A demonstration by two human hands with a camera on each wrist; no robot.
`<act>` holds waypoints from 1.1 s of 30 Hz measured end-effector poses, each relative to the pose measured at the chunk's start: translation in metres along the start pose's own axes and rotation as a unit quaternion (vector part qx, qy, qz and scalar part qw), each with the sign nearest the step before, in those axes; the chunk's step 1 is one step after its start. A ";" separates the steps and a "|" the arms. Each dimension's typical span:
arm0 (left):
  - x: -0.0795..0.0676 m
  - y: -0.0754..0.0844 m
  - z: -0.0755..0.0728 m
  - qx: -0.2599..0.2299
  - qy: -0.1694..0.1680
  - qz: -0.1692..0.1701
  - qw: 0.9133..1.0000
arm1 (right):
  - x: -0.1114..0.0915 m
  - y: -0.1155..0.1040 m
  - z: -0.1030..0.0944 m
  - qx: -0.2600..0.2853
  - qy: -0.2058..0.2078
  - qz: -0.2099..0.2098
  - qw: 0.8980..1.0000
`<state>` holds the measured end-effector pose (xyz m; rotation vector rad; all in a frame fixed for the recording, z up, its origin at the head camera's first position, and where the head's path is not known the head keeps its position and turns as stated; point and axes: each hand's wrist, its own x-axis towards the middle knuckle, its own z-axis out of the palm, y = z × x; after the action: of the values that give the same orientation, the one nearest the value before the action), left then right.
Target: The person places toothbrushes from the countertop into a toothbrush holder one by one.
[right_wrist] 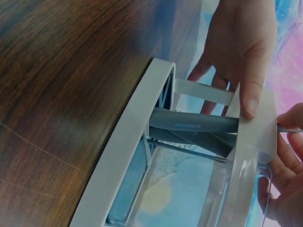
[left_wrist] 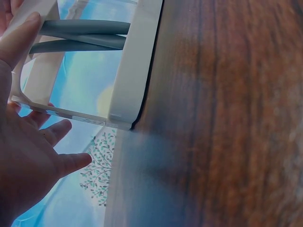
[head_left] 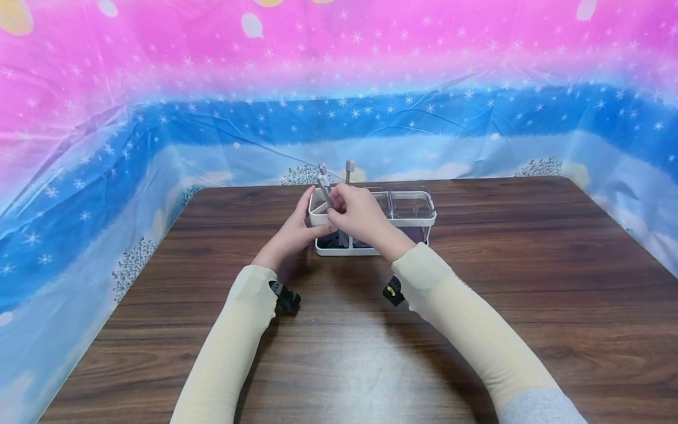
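Observation:
A white two-tier toothbrush holder (head_left: 410, 222) stands on the table. My left hand (head_left: 293, 232) holds its left end, thumb on the front of the upper tier (right_wrist: 255, 142), other fingers at the side and behind. With thumb and fingertips my right hand (head_left: 362, 218) pinches a grey toothbrush (head_left: 326, 194) just above that tier. The brush stands in the left section, its handle (right_wrist: 194, 121) reaching down to the base. Other grey handles (left_wrist: 80, 46) cross beside it. Another toothbrush head (head_left: 349, 169) rises behind my right hand, which hides part of the holder.
Clear plastic cups (head_left: 413, 204) sit in the holder's right part. The dark wooden table (head_left: 339, 353) extends around it, and a pink and blue patterned cloth (head_left: 339, 118) hangs behind the table's far edge. A black camera strap (head_left: 286, 297) is on the left wrist.

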<state>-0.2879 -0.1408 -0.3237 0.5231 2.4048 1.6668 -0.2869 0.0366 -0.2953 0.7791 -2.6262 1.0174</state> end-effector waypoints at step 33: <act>0.013 -0.020 -0.012 0.067 0.019 -0.010 0.998 | -0.014 0.023 -0.048 -0.016 0.040 0.012 0.999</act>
<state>-0.3081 -0.1526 -0.3376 0.4889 2.5526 1.5275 -0.2874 0.0887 -0.2781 0.6874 -2.5824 0.9895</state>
